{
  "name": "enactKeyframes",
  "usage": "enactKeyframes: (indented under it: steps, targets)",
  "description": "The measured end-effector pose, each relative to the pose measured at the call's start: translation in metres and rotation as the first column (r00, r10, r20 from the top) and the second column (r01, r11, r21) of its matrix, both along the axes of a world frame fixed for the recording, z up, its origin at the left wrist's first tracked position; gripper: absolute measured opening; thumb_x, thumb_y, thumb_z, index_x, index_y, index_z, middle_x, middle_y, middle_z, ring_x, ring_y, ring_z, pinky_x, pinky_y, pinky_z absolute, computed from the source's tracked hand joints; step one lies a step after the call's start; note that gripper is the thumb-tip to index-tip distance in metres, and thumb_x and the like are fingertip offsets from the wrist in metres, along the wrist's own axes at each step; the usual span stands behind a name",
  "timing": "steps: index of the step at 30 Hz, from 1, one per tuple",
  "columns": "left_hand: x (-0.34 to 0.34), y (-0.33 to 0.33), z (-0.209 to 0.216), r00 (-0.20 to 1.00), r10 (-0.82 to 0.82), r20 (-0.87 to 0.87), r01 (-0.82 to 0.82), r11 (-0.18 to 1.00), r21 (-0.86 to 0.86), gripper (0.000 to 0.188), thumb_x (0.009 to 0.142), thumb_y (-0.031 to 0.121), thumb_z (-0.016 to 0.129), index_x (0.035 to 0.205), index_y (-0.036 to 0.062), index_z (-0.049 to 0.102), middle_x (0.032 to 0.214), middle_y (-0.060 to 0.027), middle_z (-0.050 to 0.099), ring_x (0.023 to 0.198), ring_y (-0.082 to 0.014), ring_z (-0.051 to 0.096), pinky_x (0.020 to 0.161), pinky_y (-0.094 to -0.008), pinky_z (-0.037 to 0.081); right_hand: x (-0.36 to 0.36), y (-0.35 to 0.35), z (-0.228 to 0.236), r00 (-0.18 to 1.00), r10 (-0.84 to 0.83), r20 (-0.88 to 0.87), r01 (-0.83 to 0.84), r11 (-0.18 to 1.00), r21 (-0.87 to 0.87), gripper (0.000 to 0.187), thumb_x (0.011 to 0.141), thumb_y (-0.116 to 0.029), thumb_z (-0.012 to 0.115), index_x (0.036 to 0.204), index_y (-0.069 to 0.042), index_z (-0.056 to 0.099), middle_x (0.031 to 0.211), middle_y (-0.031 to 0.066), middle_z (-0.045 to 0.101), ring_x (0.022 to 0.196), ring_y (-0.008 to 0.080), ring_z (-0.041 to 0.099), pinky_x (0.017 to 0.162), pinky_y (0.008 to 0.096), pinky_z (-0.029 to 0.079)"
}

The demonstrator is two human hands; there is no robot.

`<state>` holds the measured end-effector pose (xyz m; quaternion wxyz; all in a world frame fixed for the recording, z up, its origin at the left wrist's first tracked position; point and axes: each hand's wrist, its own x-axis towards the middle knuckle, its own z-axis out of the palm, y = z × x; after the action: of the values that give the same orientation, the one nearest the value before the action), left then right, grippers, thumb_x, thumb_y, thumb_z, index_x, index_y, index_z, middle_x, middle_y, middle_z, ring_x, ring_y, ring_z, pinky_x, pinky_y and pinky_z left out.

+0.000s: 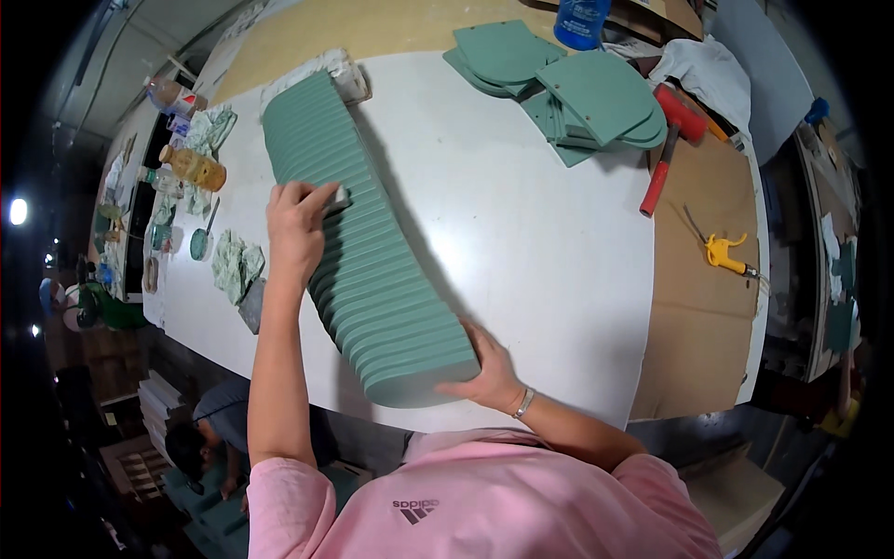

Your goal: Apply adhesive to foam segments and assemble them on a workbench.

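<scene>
A long, wavy green piece (pixel 382 270) with ribs across its upper face lies slantwise on the white tabletop. It runs from the far left toward me. My left hand (pixel 296 224) is closed in a pinch over its middle, holding a small whitish piece (pixel 341 197) against the ribs. Fingers hide most of that small piece, so its kind is unclear. At the near end, my right hand (pixel 491 371) grips the green piece's right corner, thumb on the end face and fingers along the side.
Flat green panels (pixel 591 102) are stacked at the far right, beside a red mallet (pixel 672 140). A yellow air blow gun (pixel 726 253) lies on cardboard (pixel 698 345). Crumpled cloths (pixel 235 265), a grey block (pixel 251 306) and bottles (pixel 194 170) line the left. Another person (pixel 219 433) bends low at left.
</scene>
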<state>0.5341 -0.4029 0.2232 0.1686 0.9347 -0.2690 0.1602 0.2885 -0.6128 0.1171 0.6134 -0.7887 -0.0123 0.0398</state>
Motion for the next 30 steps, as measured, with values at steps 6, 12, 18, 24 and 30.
enactKeyframes:
  steps: [6,12,18,24,30]
  targets:
    - [-0.002,-0.031,0.0,0.994,-0.088,0.066,0.091,0.995,-0.046,0.039,0.074,-0.008,0.064,0.106,0.0115,0.074,0.088,-0.0074,0.061,0.088,-0.0283,0.055,0.079,-0.0389,0.045,0.001,0.002,0.001,1.0,0.012,0.011,-0.012,1.0,-0.007,0.103,0.064,-0.047,0.087,0.145,-0.003,0.04,0.142,0.019,0.049,0.13,0.0364,0.049,0.109,0.0424,0.042]
    - [-0.001,0.017,-0.001,1.0,0.025,-0.002,-0.025,1.0,-0.016,0.038,0.075,-0.008,0.064,0.107,0.0103,0.074,0.088,-0.0074,0.06,0.088,-0.0282,0.055,0.079,-0.0392,0.045,0.0,0.0,-0.001,1.0,0.001,-0.005,-0.001,1.0,-0.006,0.104,0.063,-0.047,0.087,0.145,-0.002,0.04,0.143,0.0191,0.049,0.13,0.0363,0.049,0.109,0.0423,0.042]
    - [0.0,-0.016,0.003,0.993,-0.081,0.09,0.083,0.996,-0.018,0.041,0.072,-0.008,0.067,0.108,0.01,0.073,0.087,-0.0089,0.06,0.086,-0.0292,0.055,0.077,-0.039,0.047,0.002,0.002,-0.001,1.0,0.01,0.007,-0.01,1.0,-0.011,0.105,0.062,-0.047,0.088,0.145,-0.002,0.041,0.142,0.0192,0.05,0.13,0.0361,0.049,0.109,0.0423,0.042]
    - [-0.008,0.048,-0.008,0.978,0.209,0.02,-0.209,0.978,-0.013,0.036,0.071,-0.003,0.072,0.106,0.0094,0.074,0.088,-0.008,0.061,0.085,-0.0277,0.056,0.076,-0.0398,0.047,0.0,0.003,-0.002,1.0,-0.013,0.008,0.013,1.0,-0.012,0.104,0.062,-0.046,0.088,0.144,-0.001,0.041,0.141,0.0199,0.051,0.129,0.0364,0.051,0.108,0.0421,0.043]
    - [-0.015,-0.021,-0.002,0.999,0.02,0.037,-0.017,0.996,-0.092,0.032,0.077,0.0,0.073,0.109,0.006,0.072,0.087,-0.0106,0.059,0.08,-0.0271,0.057,0.07,-0.0363,0.047,-0.001,0.002,-0.005,1.0,-0.011,0.015,0.011,1.0,0.022,0.103,0.062,-0.045,0.089,0.143,-0.001,0.042,0.139,0.0201,0.052,0.127,0.0361,0.053,0.106,0.0414,0.044]
